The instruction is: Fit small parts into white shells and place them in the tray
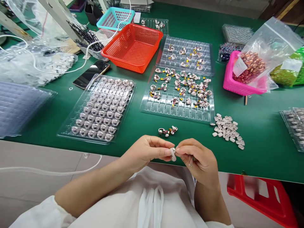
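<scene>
My left hand [152, 148] pinches a small white and silver earbud part [173, 154] between thumb and fingertips, just over the table's front edge. The fingertips of my right hand [198, 158] close on the same part from the other side. Something small and pale shows between the curled fingers of my right hand, too little to name. Just beyond my hands lie a few loose earbud pieces [163, 131] with yellow bits and thin wires. To the right sits a scattered pile of small white caps [228, 128].
A clear tray [152, 106] bears many wired earbud parts, with another tray [209, 47] behind. On the left are a tray of silver shells [102, 107], a phone [91, 74] and stacked plastic trays [21, 107]. Baskets stand further back: red [135, 65], blue [101, 23], pink [244, 90].
</scene>
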The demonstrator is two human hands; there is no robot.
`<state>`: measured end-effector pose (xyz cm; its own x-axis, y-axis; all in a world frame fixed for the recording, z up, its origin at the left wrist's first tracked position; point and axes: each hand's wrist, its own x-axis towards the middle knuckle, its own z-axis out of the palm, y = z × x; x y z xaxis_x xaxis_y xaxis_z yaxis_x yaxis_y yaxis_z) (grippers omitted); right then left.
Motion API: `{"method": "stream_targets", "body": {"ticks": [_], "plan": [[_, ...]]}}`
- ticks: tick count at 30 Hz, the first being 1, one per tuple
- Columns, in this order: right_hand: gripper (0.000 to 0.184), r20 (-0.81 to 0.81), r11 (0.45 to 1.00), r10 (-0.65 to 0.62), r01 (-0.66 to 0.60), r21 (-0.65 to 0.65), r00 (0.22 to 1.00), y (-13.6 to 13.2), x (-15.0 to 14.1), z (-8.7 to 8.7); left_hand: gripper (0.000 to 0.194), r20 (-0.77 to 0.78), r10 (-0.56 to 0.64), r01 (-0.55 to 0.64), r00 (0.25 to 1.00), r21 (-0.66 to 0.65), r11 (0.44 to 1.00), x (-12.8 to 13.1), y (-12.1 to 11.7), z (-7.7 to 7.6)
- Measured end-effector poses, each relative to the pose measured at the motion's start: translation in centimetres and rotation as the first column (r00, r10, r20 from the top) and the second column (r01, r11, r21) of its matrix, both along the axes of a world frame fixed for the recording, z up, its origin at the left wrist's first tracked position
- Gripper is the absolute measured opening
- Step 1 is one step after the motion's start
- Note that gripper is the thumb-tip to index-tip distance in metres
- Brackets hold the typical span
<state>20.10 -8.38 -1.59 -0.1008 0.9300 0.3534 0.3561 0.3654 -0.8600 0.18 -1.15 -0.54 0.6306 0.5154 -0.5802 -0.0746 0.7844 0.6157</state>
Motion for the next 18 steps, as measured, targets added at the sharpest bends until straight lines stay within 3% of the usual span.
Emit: {"method": "stream_targets", "body": {"ticks": [5, 11, 18], "plan": [[0.027, 0.039, 0.999, 0.033, -0.033, 0.003, 0.999, 0.2, 0.2, 0.1, 0.024, 0.008, 0.001, -0.001, 1.000, -0.045, 0.999, 0.4, 0.2, 0.1], [0.031, 0.015, 0.972, -0.234, 0.234, -0.001, 0.972, -0.6, -1.1, -1.2, 0.022, 0.043, 0.117, -0.115, 0.992, -0.061, 0.992, 1.3, 0.2, 0.2], [0.049, 0.093, 0.975, -0.221, 0.221, 0.010, 0.971, -1.2, -1.9, -1.6, 0.022, 0.039, 0.208, -0.204, 0.977, -0.084, 0.975, 1.7, -0.3, 0.2]]}}
